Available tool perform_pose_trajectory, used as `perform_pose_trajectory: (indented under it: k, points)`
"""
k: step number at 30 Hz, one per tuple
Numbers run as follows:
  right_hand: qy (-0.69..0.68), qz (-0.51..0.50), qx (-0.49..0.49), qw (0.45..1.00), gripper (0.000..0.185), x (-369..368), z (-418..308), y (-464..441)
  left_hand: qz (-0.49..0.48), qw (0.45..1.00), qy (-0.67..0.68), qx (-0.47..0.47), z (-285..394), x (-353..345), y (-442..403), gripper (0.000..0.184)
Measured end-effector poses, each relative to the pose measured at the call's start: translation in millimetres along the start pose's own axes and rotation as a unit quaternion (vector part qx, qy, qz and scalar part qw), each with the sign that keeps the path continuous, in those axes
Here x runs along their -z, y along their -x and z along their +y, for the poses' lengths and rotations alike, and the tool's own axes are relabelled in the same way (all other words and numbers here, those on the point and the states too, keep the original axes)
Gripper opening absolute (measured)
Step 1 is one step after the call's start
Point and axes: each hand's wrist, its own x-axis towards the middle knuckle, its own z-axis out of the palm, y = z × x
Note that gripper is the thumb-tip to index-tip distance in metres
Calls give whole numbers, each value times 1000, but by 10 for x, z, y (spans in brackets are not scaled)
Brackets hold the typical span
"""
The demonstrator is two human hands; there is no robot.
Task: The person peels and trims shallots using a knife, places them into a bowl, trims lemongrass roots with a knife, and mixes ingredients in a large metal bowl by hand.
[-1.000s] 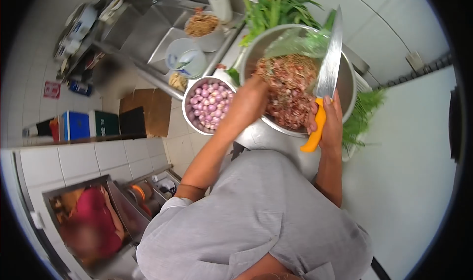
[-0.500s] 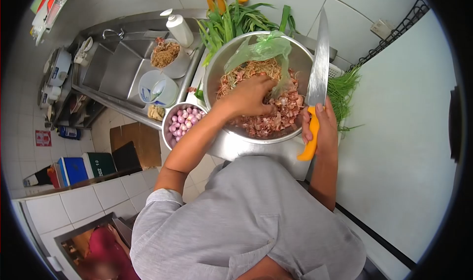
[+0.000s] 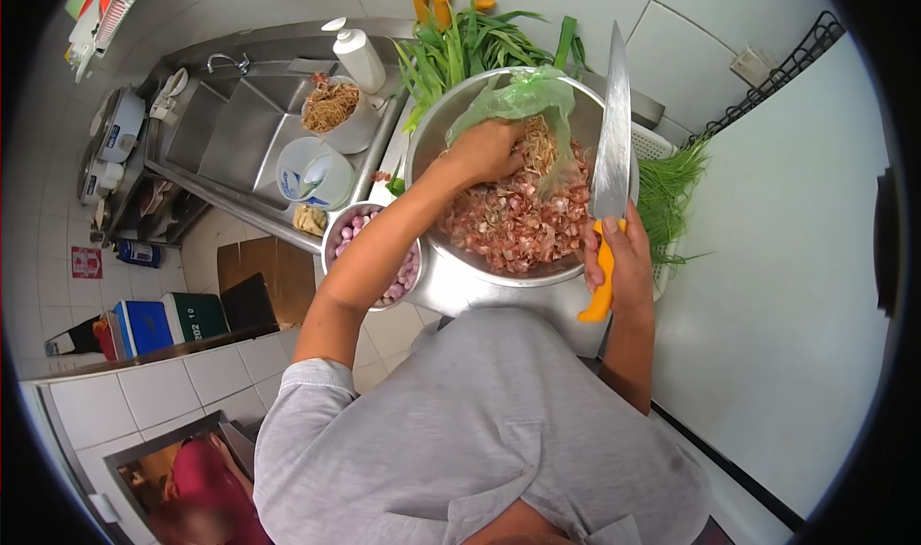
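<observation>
My right hand (image 3: 622, 257) is closed around the orange handle (image 3: 602, 281) of a large knife, whose broad blade (image 3: 613, 132) points up and away, over the right rim of a steel bowl (image 3: 537, 274). Reddish onion or shallot skins (image 3: 523, 224) and stringy roots (image 3: 539, 145) fill the bowl. Inside it, my left hand (image 3: 487, 152) reaches down among the roots, fingers curled and their tips hidden. Beside that hand, a thin green plastic bag (image 3: 523, 99) drapes over the far side. A smaller bowl (image 3: 418, 274) of peeled purple shallots (image 3: 401, 281) lies partly under my left forearm.
Green leafy stalks (image 3: 470, 41) lie behind the bowl, and thin green chives (image 3: 672, 195) to its right. On the left is a steel sink (image 3: 245, 128), with a tub of roots (image 3: 350, 128), a clear tub (image 3: 321, 176) and a pump bottle (image 3: 359, 58). A person in red (image 3: 206, 487) appears lower left.
My left hand has moved from the middle of the skins toward the bowl's far left, near the green bag. The knife stays in my right hand, slightly shifted. The view has moved a little.
</observation>
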Motion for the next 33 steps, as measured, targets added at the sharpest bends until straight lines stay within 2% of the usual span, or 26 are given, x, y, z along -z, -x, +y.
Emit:
perform_pose_trajectory:
  k: [1,3,4,6,11,14,16,17,21,24,26,27,29,30,32,33]
  points:
    - [3,7,5,1000,37,20,3,19,1,1000,-2,-1,-20,66,17,28]
    - [-2,22,6,1000,38,76,26,67,70,995,69,23,-63,228,151,25]
    - [1,26,10,1000,38,104,18,92,63,995,69,21,-57,314,210,25]
    - [5,31,14,999,38,160,24,134,86,982,143,85,-39,456,293,20]
    - [29,13,3,999,43,204,63,121,128,969,164,135,-92,331,398,17]
    - [41,9,-1,999,42,192,87,126,126,983,102,81,-137,172,376,22]
    - [35,6,1,999,41,138,76,136,45,996,17,-77,-134,21,300,28]
    - [26,5,3,1000,40,109,67,135,-4,999,-19,-35,-62,-30,279,31]
    - [69,-22,9,997,41,65,41,150,-28,994,-77,-68,-29,-27,112,31]
    - [72,-39,13,997,42,64,60,224,-34,993,-108,-36,-45,-49,25,26]
    - [126,-53,6,991,45,57,25,261,-80,996,-32,1,1,124,39,24]
    - [121,-50,10,991,45,52,-1,275,-83,996,-37,-4,22,203,85,24]
    - [168,-57,-4,984,48,43,-34,353,19,999,37,-24,93,312,310,25]
    - [160,-50,-3,986,48,47,-44,367,10,999,34,-29,170,381,419,25]
    - [366,-84,37,926,51,59,-85,379,38,980,190,53,332,469,653,19]
    - [364,-82,36,927,51,36,-119,408,35,980,190,52,346,430,760,19]
